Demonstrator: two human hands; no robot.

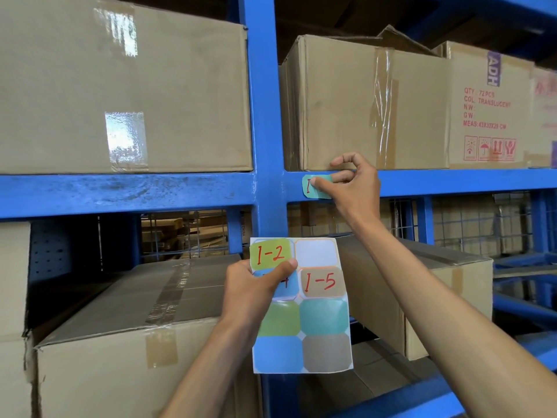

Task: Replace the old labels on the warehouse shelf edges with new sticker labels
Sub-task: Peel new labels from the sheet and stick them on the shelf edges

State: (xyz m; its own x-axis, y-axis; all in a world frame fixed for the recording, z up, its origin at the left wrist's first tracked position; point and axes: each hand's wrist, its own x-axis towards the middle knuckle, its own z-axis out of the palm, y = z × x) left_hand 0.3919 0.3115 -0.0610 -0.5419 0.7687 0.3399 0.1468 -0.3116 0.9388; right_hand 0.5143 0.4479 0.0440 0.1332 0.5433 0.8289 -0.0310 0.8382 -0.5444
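Up at the blue shelf edge (452,181), just right of the upright post (265,116), the right hand (354,184) presses a teal sticker label (313,193) against the beam's front face; its thumb lies flat on the label, covering most of the red writing, so only a first stroke shows; the index finger curls over the beam's top edge, touching the bottom of a taped cardboard box (370,104) that stands on the shelf; whether the label is fully stuck down cannot be told. Lower, in front of the post, the left hand (253,291) grips a sticker sheet (301,306) by its upper left part, thumb across the front; the sheet hangs upright; its top left sticker reads "1-2", the one under the thumb is partly hidden, the brown one beside it reads "1-5", and the top right cell is bare white backing; four lower stickers are blank. Another box (120,86) fills the shelf left of the post.
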